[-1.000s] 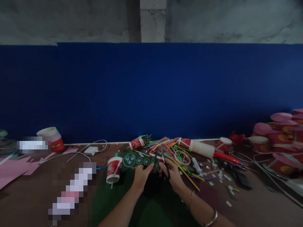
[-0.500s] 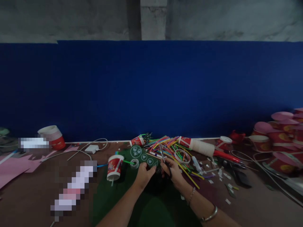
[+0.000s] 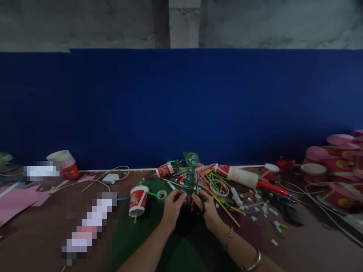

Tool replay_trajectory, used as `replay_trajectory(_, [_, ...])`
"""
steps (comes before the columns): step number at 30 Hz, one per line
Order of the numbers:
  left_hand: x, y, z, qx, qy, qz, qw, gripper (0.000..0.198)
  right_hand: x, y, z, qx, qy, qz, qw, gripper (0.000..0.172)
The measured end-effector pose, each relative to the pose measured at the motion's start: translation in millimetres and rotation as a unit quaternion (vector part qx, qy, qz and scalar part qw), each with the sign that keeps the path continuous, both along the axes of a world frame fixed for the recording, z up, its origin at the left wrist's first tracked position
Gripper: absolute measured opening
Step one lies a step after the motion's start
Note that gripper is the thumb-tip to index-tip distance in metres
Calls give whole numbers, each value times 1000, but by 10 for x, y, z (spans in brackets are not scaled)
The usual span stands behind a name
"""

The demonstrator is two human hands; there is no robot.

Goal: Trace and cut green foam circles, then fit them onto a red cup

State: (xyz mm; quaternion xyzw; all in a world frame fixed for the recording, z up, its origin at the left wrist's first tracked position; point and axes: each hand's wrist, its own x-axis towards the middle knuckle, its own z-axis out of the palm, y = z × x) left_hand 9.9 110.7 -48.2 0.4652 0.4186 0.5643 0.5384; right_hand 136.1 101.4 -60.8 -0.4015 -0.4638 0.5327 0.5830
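Lying on its side at the lower left of the frame, a stack of paper cups (image 3: pixel 62 164) rests at the foot of the blue wall panel (image 3: pixel 181 105). Pink paper (image 3: pixel 13 202) is spread on the brown table (image 3: pixel 36 234) below it. Further right sits a white charger (image 3: pixel 110 178) with its cable looping around it. Just left of centre a red paper cup (image 3: pixel 138 200) lies tipped, a green straw reaching from it toward a small tape roll (image 3: pixel 162 195) just beside it. Both rest at the upper edge of a green sheet (image 3: pixel 133 234) that covers the table at bottom centre.

Above that sheet, the left hand (image 3: pixel 173 206) has its thumb and fingers pinched together on the lower end of a green strip (image 3: pixel 190 170). The strip stands nearly upright at centre frame and carries a column of white printed figures, its top rising in front of the blue panel. Just right of it the scissors (image 3: pixel 197 187) point upward. In the dim light I cannot tell whether the blades touch the strip. The right hand (image 3: pixel 206 207) is clamped on their dark handles, and a silver bangle (image 3: pixel 253 260) circles that forearm.

Right of the hands, a pile of coloured straws (image 3: pixel 211 177) fans across the table, with a clear tape ring (image 3: pixel 218 187) lying on it. Beyond that a long sleeve of cups (image 3: pixel 238 176) lies on its side, and white paper scraps (image 3: pixel 263 207) are scattered near it. At the far right stand red cups with pink lids (image 3: pixel 334 158).
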Motion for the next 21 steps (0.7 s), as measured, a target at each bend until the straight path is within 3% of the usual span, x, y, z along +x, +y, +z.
replay_trajectory(4, [-56, 34, 53, 19, -7, 99, 995, 23, -36, -19, -8, 12, -16, 97, 995, 35])
replay_trajectory(8, [-89, 61, 72, 32, -14, 134, 990, 26, -70, -45, -23, -13, -78, 137, 987, 35])
replay_trajectory(13, [-80, 68, 68, 21, 18, 115, 993, 26, -65, -55, 1, -5, -128, 147, 981, 32])
replay_trajectory(21, [-101, 80, 16, -10, -3, 51, 999, 25, -15, -49, 33, -20, -118, 149, 982, 38])
